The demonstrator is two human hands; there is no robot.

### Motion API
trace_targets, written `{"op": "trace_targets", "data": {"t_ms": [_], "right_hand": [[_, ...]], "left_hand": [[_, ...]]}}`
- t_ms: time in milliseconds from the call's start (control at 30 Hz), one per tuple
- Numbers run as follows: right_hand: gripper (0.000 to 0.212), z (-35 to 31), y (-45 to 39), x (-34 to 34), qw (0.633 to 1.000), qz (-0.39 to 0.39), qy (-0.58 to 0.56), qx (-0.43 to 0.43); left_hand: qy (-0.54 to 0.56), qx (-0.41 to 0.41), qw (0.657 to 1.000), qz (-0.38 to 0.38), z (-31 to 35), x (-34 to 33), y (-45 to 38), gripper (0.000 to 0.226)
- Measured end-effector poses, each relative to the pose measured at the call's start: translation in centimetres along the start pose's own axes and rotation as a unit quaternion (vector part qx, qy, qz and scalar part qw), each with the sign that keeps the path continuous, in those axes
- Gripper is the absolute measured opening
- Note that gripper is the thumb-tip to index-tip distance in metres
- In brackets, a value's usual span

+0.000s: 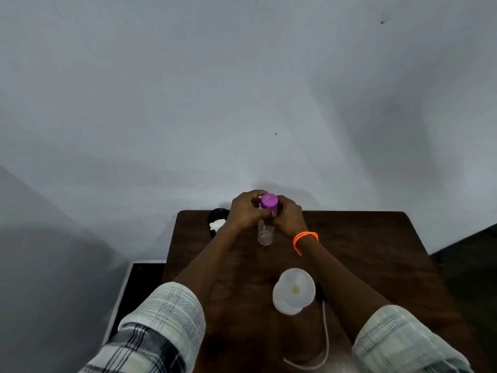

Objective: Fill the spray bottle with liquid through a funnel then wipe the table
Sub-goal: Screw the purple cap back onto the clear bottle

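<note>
Head view: both hands meet at the far edge of the dark tabletop [376, 251] — the left hand [246, 211] and right hand [289, 218] each curl their fingers round a clear bottle [265, 235] with a purple cap [269, 201], standing upright. Nearer, a white funnel [293, 290] sits in the spray bottle, whose tube [326, 340] trails beside it. A black bowl [216, 220] stands far left.

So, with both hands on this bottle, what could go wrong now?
The clear bottle stands near the table's far edge; while both hands, left and right, work at its purple cap, it might tip. The white funnel stands close under the right forearm and could be knocked.
</note>
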State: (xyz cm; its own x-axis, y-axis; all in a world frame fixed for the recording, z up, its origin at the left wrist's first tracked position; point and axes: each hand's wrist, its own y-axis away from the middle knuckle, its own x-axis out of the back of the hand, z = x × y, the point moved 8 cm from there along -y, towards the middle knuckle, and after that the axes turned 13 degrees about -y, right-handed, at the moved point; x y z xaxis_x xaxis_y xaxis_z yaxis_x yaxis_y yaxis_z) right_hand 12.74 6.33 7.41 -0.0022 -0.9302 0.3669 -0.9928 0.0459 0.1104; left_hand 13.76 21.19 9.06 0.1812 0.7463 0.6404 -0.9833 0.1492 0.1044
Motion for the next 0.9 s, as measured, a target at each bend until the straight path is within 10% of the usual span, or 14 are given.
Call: {"op": "trace_targets", "data": {"t_ms": [900], "right_hand": [[0.057,2.0,-3.4,-1.6,0.998,-0.044,0.028,-0.035]], "left_hand": [[0.046,0.082,0.996,0.012,-4.8,-1.3,-2.5,0.073]]}}
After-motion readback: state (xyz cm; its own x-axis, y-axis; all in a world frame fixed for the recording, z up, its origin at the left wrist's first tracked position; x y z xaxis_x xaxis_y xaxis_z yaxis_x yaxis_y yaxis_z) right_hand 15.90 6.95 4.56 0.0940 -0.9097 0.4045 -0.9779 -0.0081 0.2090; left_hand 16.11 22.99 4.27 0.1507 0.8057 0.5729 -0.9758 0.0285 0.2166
